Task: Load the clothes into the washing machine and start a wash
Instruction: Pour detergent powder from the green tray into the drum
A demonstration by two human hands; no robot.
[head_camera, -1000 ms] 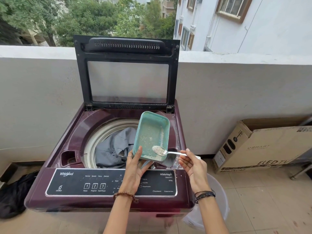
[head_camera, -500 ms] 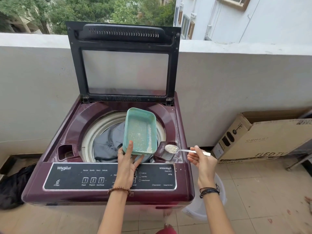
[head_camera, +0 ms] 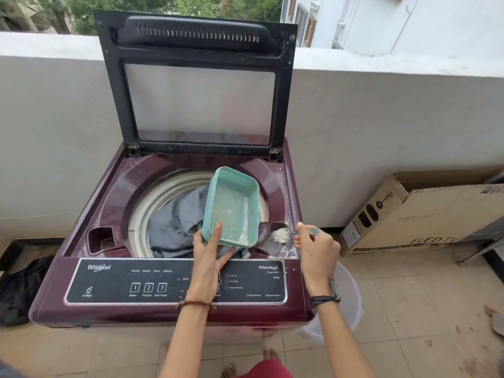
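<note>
Loading looks done: washing machine point(head_camera: 169, 241) lid up, grey clothes point(head_camera: 174, 222) in drum. Left hand point(head_camera: 208, 253) grips tilted teal detergent tub point(head_camera: 231, 205). Right hand point(head_camera: 313, 244) pinches spoon point(head_camera: 283, 234), moved from tub to over detergent compartment point(head_camera: 270, 241); powder not yet tipped.

Against the balcony wall point(head_camera: 381, 110) to my right leans a cardboard TV box point(head_camera: 425, 214) on the tiled floor point(head_camera: 409, 323), a white bucket point(head_camera: 349, 304) stands beside me, and a black bag point(head_camera: 19, 290) slumps far left.
</note>
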